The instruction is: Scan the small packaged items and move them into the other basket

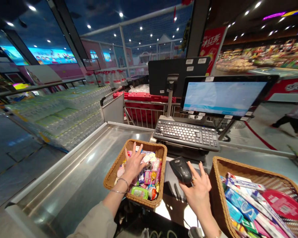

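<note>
My left hand (135,163) reaches into the left wicker basket (109,180), fingers spread over the small packs inside. Its thumb lies by a small white-and-yellow item (152,156); whether it touches it, I cannot tell. Around the hand lie a green pack (139,192), a pink pack (149,177) and a red-and-white egg-shaped item (152,192). My right hand (198,186) has a black barcode scanner (180,169) between thumb and index finger, the other fingers stretched out. The scanner's underside is hidden. It is just right of the basket, over the counter.
A second wicker basket (215,195) at right holds toothpaste-like boxes, a blue pack (242,203) and a round red item (284,204). Behind the scanner are a keyboard (186,132) and a lit monitor (221,97). The metal counter (81,172) has a raised left edge.
</note>
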`<state>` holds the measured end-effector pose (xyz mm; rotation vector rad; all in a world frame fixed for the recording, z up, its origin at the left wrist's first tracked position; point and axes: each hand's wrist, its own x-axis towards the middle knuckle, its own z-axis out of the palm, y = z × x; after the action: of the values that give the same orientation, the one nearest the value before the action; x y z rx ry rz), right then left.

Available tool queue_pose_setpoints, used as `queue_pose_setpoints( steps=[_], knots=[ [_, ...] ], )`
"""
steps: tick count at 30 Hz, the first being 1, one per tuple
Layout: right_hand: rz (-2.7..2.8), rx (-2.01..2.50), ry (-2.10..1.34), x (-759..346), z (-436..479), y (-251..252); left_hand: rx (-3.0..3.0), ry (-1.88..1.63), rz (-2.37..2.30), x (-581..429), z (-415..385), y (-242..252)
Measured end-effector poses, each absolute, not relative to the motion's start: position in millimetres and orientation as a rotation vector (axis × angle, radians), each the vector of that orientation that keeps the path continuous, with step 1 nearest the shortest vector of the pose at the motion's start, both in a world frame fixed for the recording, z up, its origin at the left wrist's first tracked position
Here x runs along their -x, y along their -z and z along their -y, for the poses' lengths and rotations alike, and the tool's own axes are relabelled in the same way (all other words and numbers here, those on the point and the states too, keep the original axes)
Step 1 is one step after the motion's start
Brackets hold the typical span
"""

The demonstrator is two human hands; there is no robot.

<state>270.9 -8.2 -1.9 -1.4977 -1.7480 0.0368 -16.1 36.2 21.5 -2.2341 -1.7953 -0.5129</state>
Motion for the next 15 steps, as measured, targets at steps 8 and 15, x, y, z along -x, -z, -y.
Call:
queue_pose_setpoints(
  steps=[8, 15],
  knots=[
    [1.781, 1.543, -0.069, -271, 14, -5, 2.226, 0.637, 1.692, -5, -41, -34],
    [1.79, 1.563, -0.096, -271, 17, -10, 2.239, 0.7, 1.638, -15, -46, -39]
  ],
)
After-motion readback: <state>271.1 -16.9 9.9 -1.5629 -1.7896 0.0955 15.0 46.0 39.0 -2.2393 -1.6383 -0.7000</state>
